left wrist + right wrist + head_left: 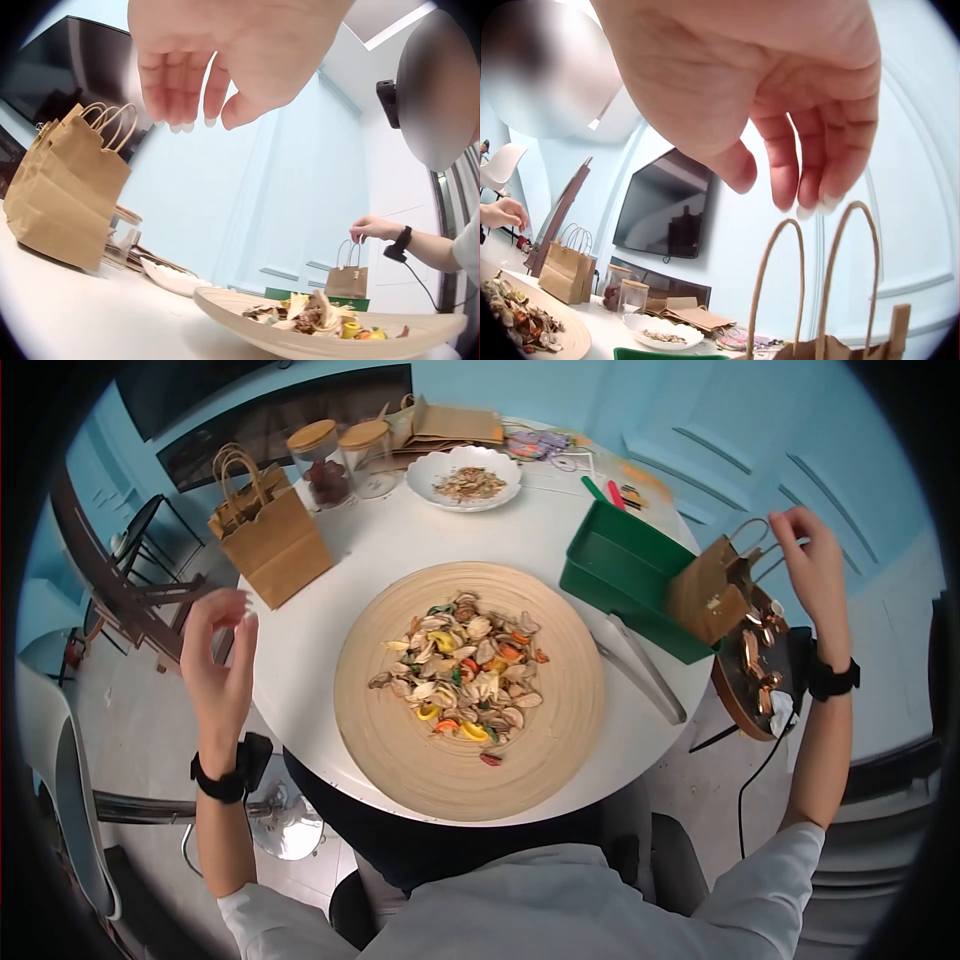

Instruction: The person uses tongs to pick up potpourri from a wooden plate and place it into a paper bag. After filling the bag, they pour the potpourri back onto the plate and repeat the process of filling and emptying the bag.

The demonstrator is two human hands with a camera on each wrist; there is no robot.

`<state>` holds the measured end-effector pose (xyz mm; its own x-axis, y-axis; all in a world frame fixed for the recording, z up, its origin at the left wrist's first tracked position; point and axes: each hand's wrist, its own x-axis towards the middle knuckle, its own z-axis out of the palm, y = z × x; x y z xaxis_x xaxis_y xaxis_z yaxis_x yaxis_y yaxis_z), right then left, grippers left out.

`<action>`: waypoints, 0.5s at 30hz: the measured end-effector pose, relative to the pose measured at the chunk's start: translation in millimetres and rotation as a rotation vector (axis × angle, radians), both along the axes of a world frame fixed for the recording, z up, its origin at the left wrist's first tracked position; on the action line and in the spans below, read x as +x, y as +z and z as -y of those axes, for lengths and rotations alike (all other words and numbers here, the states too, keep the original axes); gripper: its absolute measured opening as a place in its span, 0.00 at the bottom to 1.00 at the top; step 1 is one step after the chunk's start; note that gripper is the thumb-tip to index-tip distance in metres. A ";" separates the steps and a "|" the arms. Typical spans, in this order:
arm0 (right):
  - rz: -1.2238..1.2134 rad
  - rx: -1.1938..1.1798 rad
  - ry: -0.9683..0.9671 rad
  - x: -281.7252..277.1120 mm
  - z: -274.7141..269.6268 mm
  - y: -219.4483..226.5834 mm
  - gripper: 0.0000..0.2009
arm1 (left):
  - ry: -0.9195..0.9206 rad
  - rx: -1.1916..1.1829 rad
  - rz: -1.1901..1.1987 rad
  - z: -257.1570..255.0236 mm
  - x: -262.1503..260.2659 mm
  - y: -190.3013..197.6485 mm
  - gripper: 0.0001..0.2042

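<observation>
Two looped paper handles [861,204] stand just below the right hand [812,555], whose fingers curve loosely with a gap to the thumb; in the right wrist view they appear to hold nothing, the fingertips just above the loops. The handles belong to a kraft-paper bag [705,595] near the right edge of the white table [300,650], at the right end of a green plastic bin [625,540]; whether it stands inside or leans on the rim, I cannot tell. The left hand [212,655] is raised off the table's left edge, a narrow gap between thumb and fingers, nothing in it. The step in hand seems to be handling this bag by its loops; one moment does not settle whether taking hold or letting go. Taking hold would call for a slight lowering and a pinch on both loops; letting go, for lifting clear without snagging them. Metal tongs [668,698] lie beside the bin, near the round wooden tray [380,750] of potpourri [480,670] at the table's near edge. Other paper bags [275,555] stand by the left edge.
</observation>
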<state>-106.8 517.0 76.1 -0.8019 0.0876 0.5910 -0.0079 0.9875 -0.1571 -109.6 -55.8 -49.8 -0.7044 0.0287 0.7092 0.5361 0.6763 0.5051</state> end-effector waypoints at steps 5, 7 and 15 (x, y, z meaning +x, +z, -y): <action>-0.109 0.149 -0.127 3.2 -20.2 -19.9 0.16 | -0.070 -0.018 0.053 -22.0 25.4 8.4 0.09; -0.308 -0.126 0.016 4.7 -15.6 -19.7 0.16 | -0.086 -0.020 0.068 -27.6 33.5 9.4 0.09; 0.084 0.142 0.004 -9.8 -2.3 -11.5 0.21 | -0.198 0.001 0.183 -48.3 51.0 12.5 0.09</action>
<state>-116.7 519.3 64.6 -0.8492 0.0048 0.5281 -0.0041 0.9999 -0.0158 -58.7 -7.5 -37.4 -0.8015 0.1782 0.5708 0.5577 0.5671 0.6061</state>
